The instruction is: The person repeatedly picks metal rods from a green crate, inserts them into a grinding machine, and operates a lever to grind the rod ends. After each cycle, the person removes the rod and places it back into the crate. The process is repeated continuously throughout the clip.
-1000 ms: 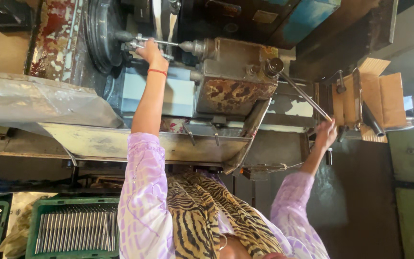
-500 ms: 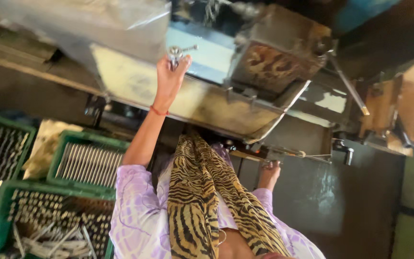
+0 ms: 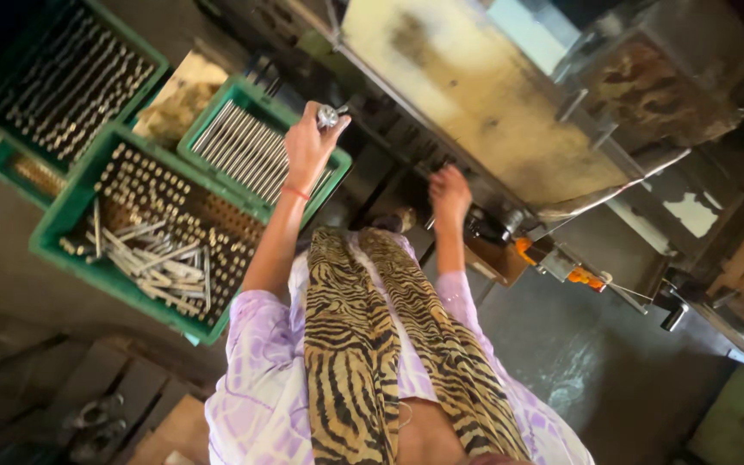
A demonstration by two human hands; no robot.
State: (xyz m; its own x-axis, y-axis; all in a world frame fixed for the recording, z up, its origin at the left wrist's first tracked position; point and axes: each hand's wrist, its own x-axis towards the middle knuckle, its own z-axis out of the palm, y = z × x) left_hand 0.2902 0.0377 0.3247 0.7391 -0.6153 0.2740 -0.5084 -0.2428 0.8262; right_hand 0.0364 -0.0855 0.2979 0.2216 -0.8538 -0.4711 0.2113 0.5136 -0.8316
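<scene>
The left hand (image 3: 307,146) is closed around a small shiny metal part (image 3: 329,114). The fingers (image 3: 337,127) wrap it tight, and only its round end pokes out at the top. The hand holds the part up in the air, right over a green crate (image 3: 262,148) full of long metal rods lying side by side.

The right hand (image 3: 449,191) hangs lower, near the dark edge under the big machine (image 3: 510,112). Its fingers look curled, but I cannot tell if they hold anything.

Below and to the side of the left fingers sits a bigger green crate (image 3: 144,232). It has many rods standing in rows, with a loose pile of rods on top. Farther off is one more green crate (image 3: 62,77), also full.

So one part is in hand and not yet put down. It looks like a lot of the work is done, since the crates hold many rods. I cannot tell how many parts are left to do.
</scene>
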